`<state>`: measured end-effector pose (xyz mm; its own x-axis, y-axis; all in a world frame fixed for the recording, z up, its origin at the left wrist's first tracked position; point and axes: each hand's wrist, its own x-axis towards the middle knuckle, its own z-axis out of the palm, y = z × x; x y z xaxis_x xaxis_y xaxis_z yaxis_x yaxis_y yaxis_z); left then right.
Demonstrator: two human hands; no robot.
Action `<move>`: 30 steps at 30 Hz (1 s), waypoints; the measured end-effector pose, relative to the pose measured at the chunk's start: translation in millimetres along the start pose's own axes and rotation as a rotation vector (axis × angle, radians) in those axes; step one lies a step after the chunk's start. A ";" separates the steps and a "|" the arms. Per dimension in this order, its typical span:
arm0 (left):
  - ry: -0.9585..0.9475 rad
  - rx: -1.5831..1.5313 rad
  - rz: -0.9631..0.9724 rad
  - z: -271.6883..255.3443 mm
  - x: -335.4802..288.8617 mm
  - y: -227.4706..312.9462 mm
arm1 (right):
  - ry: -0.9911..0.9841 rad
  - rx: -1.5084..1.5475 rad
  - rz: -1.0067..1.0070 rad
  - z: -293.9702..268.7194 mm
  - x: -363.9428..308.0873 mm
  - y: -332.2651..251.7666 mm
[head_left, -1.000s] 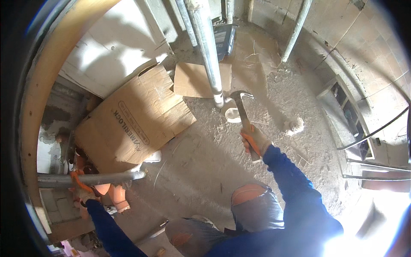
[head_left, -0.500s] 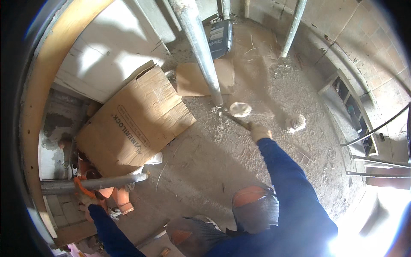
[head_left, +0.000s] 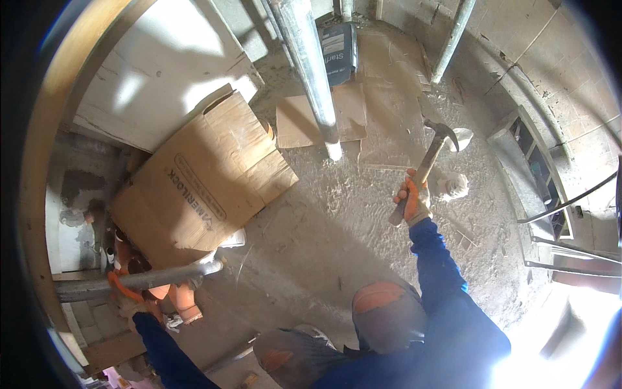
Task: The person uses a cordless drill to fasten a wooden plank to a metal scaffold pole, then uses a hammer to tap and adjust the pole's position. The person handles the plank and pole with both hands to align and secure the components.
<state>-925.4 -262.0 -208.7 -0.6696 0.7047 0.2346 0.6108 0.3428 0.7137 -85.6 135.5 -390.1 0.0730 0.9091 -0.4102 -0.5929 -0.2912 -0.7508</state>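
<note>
A view down onto a dusty concrete floor (head_left: 337,220). The right hand (head_left: 414,201), gloved, grips a hammer (head_left: 429,159) by its wooden handle, head raised above the floor. The left hand (head_left: 133,301), also gloved, holds a grey pipe (head_left: 149,280) lying level at the lower left. A large cardboard box (head_left: 201,181) lies flattened beside it. An upright metal post (head_left: 311,65) stands on a cardboard sheet (head_left: 304,123) near the top edge. Blue sleeves and knees fill the bottom.

bare dusty floor (head_left: 337,227) open mid-room, cardboard box (head_left: 201,188) left, grey pole (head_left: 311,71) ahead

Wooden-handled metal hammer (head_left: 431,155), matt cardboard (head_left: 201,185)
</note>
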 end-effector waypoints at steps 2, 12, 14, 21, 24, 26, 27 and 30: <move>0.101 0.108 0.139 6.9 -7.5 10.1 | 0.079 0.122 0.085 18.3 4.2 16.9; 0.197 -0.725 -0.343 20.9 -8.5 72.4 | -0.345 -0.518 0.670 82.3 -54.6 152.3; 0.206 -0.724 -0.430 24.2 -14.3 76.0 | -0.546 -0.796 0.748 81.4 -67.2 147.4; 0.182 0.036 -0.106 42.4 -27.4 106.6 | -0.852 -1.751 0.035 26.2 -89.8 83.0; 0.151 0.166 -0.050 41.2 -30.4 104.5 | -0.845 -1.905 0.203 -22.4 -90.0 65.8; 0.248 -0.385 -0.296 36.9 -23.6 90.4 | -0.817 -1.963 0.220 -48.7 -96.6 60.6; 0.322 -0.674 -0.400 32.7 -18.7 79.9 | -0.807 -1.974 0.202 -57.5 -99.7 59.2; 0.271 -0.551 -0.263 18.9 -8.1 33.5 | -0.783 -1.979 0.257 -72.7 -113.0 54.9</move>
<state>-891.5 -244.5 -199.2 -0.8932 0.4351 0.1134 0.1562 0.0637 0.9857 -68.1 -4.9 -422.6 -0.4208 0.5616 -0.7124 0.9064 0.2276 -0.3559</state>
